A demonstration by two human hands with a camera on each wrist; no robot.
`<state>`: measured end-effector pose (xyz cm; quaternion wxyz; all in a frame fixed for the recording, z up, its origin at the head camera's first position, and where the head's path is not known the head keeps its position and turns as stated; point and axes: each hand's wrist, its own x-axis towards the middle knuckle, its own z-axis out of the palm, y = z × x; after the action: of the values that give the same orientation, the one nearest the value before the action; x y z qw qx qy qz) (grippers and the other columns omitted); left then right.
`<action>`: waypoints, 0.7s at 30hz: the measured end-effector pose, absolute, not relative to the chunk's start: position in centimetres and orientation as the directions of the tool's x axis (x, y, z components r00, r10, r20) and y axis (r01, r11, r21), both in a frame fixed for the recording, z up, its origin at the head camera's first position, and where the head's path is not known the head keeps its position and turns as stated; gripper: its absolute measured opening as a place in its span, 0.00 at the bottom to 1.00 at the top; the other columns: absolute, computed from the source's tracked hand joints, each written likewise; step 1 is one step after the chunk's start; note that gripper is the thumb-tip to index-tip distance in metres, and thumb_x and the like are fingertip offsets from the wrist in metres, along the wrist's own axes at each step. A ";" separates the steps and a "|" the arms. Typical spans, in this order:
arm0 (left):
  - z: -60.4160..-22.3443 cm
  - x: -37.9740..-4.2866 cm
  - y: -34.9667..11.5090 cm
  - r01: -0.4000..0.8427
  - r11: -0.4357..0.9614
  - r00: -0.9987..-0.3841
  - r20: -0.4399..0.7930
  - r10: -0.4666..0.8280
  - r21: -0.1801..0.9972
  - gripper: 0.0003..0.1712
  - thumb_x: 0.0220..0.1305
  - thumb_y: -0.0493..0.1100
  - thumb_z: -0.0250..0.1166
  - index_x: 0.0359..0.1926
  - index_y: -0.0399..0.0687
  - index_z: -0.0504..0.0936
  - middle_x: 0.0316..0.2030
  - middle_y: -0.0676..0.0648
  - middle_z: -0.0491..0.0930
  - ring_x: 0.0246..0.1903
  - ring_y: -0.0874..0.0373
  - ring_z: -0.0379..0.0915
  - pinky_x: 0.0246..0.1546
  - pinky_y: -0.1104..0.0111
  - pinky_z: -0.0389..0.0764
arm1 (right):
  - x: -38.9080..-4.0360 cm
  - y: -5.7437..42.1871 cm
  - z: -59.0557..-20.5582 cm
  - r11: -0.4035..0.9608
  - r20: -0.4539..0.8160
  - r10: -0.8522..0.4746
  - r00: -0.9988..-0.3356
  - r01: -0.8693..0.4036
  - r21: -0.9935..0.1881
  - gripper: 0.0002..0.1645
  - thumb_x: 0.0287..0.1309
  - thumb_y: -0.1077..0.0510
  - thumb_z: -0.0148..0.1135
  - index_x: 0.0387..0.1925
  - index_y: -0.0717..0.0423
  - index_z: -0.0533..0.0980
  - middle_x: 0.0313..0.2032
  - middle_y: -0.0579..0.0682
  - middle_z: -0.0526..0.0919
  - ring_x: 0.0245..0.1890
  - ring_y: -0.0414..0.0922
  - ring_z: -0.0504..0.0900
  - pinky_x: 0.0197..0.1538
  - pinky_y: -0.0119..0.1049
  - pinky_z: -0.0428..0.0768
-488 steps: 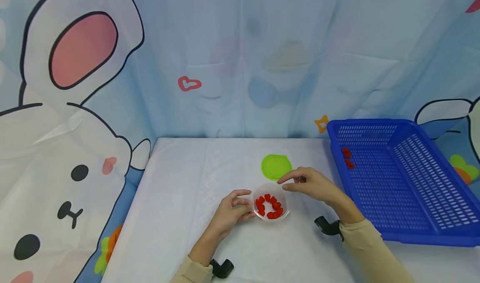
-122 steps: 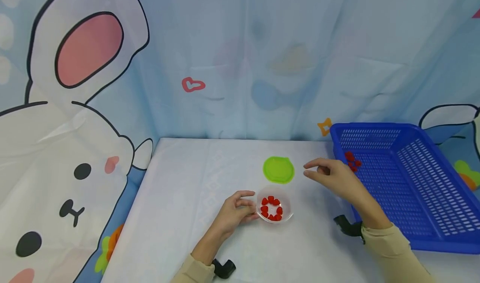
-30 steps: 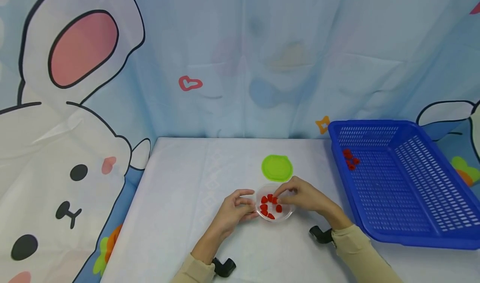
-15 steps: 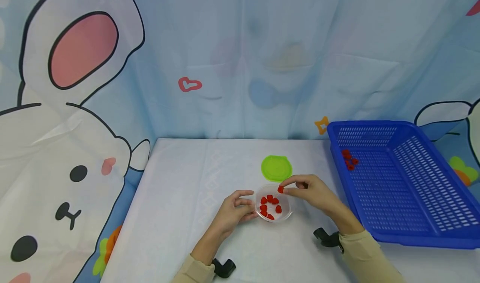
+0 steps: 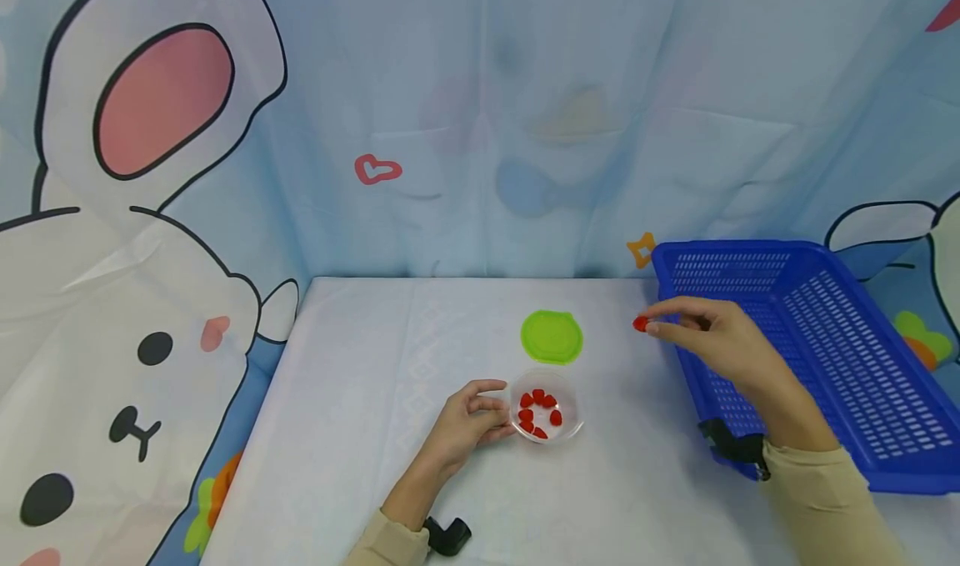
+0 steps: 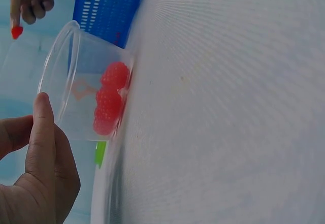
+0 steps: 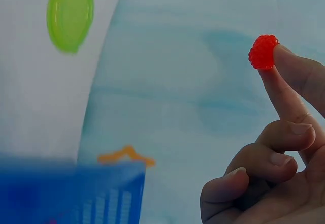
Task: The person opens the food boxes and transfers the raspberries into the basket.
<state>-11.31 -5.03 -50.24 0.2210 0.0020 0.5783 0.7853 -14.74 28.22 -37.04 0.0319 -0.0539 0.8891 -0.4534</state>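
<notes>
Above the left edge of the blue basket, my right hand pinches a red raspberry between thumb and index finger. Its other fingers are curled loosely, as the right wrist view shows. My left hand holds the left side of a clear plastic cup standing upright on the table, thumb and fingers at its wall and rim. Several raspberries lie on the cup's bottom in a broken ring. The raspberries in the basket are mostly hidden behind my right hand in the head view.
A bright green lid lies flat just behind the cup. The basket stands at the right end of the white-covered table. A patterned blue curtain hangs along the table's back edge.
My right hand has lifted a raspberry out of the cup and carried it right to the basket's edge. Over the longer span, the cup's raspberries became fewer. My left hand stays at the cup.
</notes>
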 end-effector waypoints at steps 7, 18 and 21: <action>-50.2 -11.3 -5.0 -0.346 -0.237 -0.902 -0.253 0.351 0.908 0.24 0.56 0.30 0.64 0.55 0.40 0.71 0.37 0.39 0.75 0.34 0.49 0.78 0.41 0.57 0.80 | -17.6 33.5 -36.9 0.637 -0.094 -0.016 -0.995 0.062 -0.768 0.30 0.53 0.35 0.58 0.53 0.48 0.75 0.20 0.50 0.62 0.22 0.54 0.63 0.28 0.44 0.64; -50.1 -11.3 -5.0 -0.346 -0.229 -0.901 -0.254 0.352 0.910 0.24 0.57 0.30 0.63 0.55 0.41 0.71 0.38 0.38 0.75 0.34 0.49 0.78 0.40 0.58 0.81 | -22.6 39.4 -41.8 0.644 -0.244 0.043 -0.969 0.213 -0.734 0.45 0.52 0.31 0.56 0.60 0.59 0.67 0.66 0.65 0.52 0.64 0.67 0.46 0.55 0.72 0.52; -50.1 -11.3 -5.0 -0.348 -0.222 -0.899 -0.258 0.353 0.911 0.24 0.57 0.31 0.64 0.55 0.41 0.71 0.38 0.39 0.75 0.34 0.49 0.78 0.40 0.59 0.81 | -23.5 40.2 -43.1 0.642 -0.276 0.055 -0.960 0.246 -0.726 0.47 0.52 0.31 0.56 0.61 0.61 0.65 0.66 0.67 0.50 0.64 0.69 0.44 0.55 0.72 0.51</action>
<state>-11.29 -5.04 -50.07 0.2242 0.0018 0.5818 0.7818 -23.45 40.15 -43.12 0.1149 0.0837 0.8989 -0.4145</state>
